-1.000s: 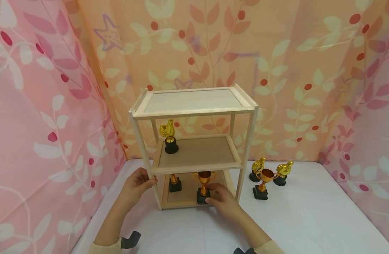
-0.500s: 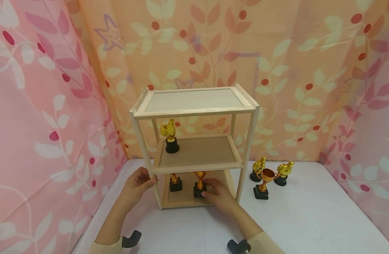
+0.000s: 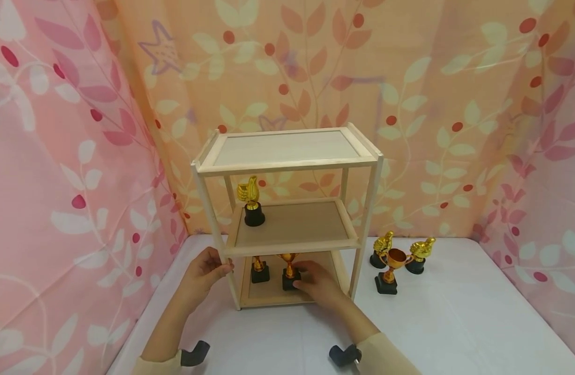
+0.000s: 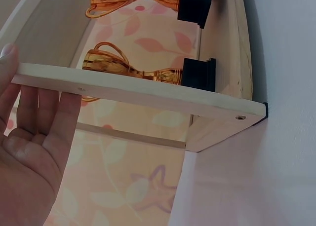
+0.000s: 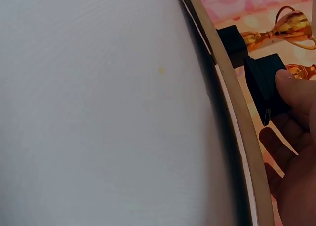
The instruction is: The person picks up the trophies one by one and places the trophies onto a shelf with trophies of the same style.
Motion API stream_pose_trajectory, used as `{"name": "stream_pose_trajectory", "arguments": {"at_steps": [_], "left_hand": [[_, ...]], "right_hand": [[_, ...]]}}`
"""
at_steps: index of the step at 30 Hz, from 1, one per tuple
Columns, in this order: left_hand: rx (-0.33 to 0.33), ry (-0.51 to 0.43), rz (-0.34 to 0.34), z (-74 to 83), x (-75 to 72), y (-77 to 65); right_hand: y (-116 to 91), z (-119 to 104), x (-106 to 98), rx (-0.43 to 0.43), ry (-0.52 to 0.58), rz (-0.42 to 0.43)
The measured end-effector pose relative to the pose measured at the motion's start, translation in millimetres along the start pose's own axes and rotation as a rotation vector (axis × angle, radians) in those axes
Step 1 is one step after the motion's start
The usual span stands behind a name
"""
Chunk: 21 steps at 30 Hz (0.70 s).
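A three-tier wooden shelf [image 3: 292, 250] stands on the table. My left hand [image 3: 203, 273] grips its left front post [image 4: 138, 91], thumb on one side and fingers on the other. With my right hand [image 3: 321, 285] I hold a gold trophy cup [image 3: 290, 277] by its black base, inside the bottom tier. In the right wrist view its base [image 5: 266, 85] tilts, with the thumb pressed against it. Another trophy cup [image 3: 259, 273] stands to its left on that tier. The middle board hides the tops of both cups in the head view.
A gold thumbs-up trophy [image 3: 253, 208] stands at the left of the middle tier. On the table to the right are a trophy cup [image 3: 387, 278] and two thumbs-up trophies, one behind it [image 3: 378, 255] and one beside it [image 3: 419, 258]. Patterned cloth surrounds the table.
My right hand has carried the trophy cup deeper into the bottom tier and leftward, closer to the other cup. My left hand has stayed on the post.
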<state>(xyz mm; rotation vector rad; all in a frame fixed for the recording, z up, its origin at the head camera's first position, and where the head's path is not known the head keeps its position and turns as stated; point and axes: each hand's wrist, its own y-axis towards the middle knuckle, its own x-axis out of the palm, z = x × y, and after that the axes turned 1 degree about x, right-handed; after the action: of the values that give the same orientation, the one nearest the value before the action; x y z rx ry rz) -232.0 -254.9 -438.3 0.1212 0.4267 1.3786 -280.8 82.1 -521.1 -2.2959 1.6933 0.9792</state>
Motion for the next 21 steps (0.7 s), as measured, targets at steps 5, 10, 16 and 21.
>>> {"name": "stream_pose_trajectory", "arguments": {"at_steps": [5,10,16,21], "left_hand": [[0.004,0.002,-0.003,-0.3,-0.5,-0.5],[0.019,0.004,-0.009,-1.0,-1.0,-0.8],[0.025,0.002,-0.008,-3.4,-1.4,-0.9],[0.019,-0.007,-0.006,-3.3,-0.3,0.1]], "right_hand": [[4.0,2.9,2.6,0.012,0.006,-0.008],[8.0,5.9,5.6,0.010,-0.031,-0.003],[14.0,9.8,7.2,0.004,-0.060,0.004],[18.8,13.5,8.8,0.029,-0.072,-0.002]]}}
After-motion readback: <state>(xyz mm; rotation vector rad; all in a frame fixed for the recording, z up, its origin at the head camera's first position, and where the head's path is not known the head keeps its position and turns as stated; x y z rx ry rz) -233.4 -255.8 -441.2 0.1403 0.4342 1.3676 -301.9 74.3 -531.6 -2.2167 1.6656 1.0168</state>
